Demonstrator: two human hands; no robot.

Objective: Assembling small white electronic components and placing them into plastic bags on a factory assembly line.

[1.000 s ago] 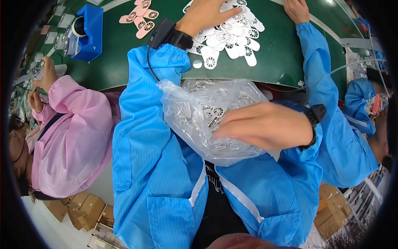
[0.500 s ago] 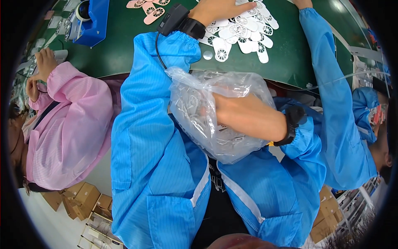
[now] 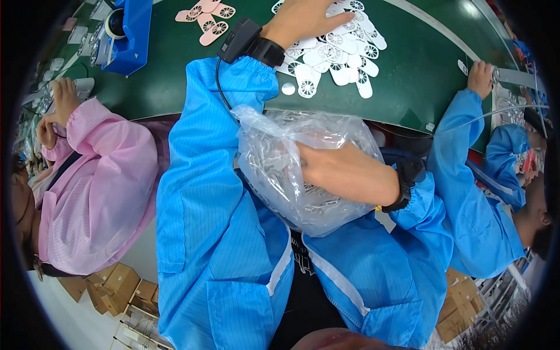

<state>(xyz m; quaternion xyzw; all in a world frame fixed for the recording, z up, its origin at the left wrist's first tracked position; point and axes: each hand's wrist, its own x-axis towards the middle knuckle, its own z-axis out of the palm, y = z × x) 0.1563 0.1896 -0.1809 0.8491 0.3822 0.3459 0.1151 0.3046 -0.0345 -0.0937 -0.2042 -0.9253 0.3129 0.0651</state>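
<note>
My left hand (image 3: 308,22) lies palm down over a heap of flat white rounded pieces (image 3: 344,51) with spoked-wheel cut-outs, thumb stretched out to the right. Its far fingers run toward the upper edge of the picture. A clear plastic bag (image 3: 268,157) rests at my lap, against the table's near edge, with many small pieces inside. Into its mouth reaches my right hand (image 3: 326,165); the plastic hides those fingers, so what they hold cannot be made out. Black bands circle both wrists, and the left one carries a small black box with a cable.
On the green table (image 3: 186,81) lie pale pink pieces (image 3: 207,20), a small white disc (image 3: 288,88) and a blue tape dispenser (image 3: 131,38). A person in pink (image 3: 96,186) sits at left. At right, a blue-sleeved co-worker's hand (image 3: 480,80) is beside a single white piece (image 3: 462,67).
The right-hand co-worker's hand has drawn back from beyond the heap to the table's right side. My left hand stays over the heap, my right in the bag; the view has shifted slightly.
</note>
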